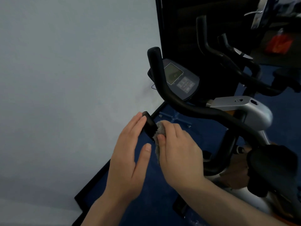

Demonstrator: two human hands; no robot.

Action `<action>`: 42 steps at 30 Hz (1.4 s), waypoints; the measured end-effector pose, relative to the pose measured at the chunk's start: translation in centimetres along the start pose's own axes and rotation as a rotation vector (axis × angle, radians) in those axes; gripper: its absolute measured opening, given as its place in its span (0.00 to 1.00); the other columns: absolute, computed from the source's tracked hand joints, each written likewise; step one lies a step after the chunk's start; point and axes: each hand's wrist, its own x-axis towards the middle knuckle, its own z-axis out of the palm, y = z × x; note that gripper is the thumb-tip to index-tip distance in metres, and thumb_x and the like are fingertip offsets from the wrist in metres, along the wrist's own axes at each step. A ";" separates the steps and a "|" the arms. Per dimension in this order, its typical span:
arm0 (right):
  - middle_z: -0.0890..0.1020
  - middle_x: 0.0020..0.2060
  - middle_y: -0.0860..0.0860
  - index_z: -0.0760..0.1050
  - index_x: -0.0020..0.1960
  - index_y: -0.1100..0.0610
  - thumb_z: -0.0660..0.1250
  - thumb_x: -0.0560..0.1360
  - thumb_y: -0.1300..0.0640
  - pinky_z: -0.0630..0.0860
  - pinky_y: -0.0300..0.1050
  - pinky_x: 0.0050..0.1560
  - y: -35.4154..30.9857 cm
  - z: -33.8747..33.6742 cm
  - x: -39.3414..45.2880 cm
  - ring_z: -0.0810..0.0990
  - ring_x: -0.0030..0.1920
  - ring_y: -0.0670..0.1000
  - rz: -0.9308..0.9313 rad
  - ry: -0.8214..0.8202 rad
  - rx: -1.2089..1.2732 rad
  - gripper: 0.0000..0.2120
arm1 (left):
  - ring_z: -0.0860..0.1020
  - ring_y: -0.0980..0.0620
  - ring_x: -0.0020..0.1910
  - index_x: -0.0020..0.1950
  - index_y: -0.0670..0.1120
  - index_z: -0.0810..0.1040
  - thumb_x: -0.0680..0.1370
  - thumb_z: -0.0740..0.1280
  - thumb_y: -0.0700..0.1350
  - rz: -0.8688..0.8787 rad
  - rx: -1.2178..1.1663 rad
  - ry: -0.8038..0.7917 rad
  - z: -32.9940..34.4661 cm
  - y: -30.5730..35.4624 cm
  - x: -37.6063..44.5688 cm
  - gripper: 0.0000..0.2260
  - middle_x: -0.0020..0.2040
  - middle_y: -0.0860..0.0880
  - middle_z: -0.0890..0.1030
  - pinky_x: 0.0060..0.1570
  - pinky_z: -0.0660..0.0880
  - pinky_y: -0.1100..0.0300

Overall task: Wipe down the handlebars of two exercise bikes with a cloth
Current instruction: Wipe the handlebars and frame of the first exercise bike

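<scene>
My right hand (177, 150) pinches the cloth (160, 129) round the near grip (149, 123) to wipe it, while my flat, open left hand (128, 154) steadies its end.

The near bike's handlebar (192, 110) was a black padded tube, curving from an upright horn at the top down past the console and on toward the saddle. Its lower grip end (149, 123) pointed up and to the left, bare at the tip. A grey cloth (160, 129) was wrapped around that grip just below the tip, bunched and apparently fuzzy. The second bike's black handlebars (211, 46) rose behind, dim and blurred.
</scene>
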 end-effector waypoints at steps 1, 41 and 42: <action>0.79 0.48 0.48 0.72 0.62 0.53 0.49 0.79 0.50 0.71 0.42 0.36 -0.5 0.2 0.3 0.78 0.40 0.50 -0.002 0.009 0.024 0.19 | 0.61 0.58 0.74 0.75 0.54 0.60 0.80 0.57 0.48 -0.017 -0.051 0.011 -0.1 -0.3 -0.1 0.22 0.75 0.60 0.63 0.69 0.58 0.68; 0.80 0.59 0.52 0.68 0.71 0.59 0.62 0.76 0.56 0.78 0.41 0.48 -1.6 2.5 -1.0 0.81 0.53 0.51 -0.086 0.348 -0.088 0.23 | 0.66 0.54 0.72 0.73 0.48 0.65 0.79 0.57 0.44 -0.049 -0.427 0.155 1.7 -1.8 -1.2 0.21 0.72 0.56 0.69 0.68 0.65 0.60; 0.79 0.61 0.53 0.67 0.72 0.59 0.61 0.77 0.57 0.76 0.42 0.54 -2.0 2.8 -1.0 0.80 0.55 0.52 -0.069 0.357 -0.060 0.23 | 0.66 0.54 0.72 0.73 0.48 0.65 0.79 0.57 0.44 -0.039 -0.423 0.153 1.6 -2.0 -1.0 0.22 0.72 0.56 0.68 0.69 0.65 0.60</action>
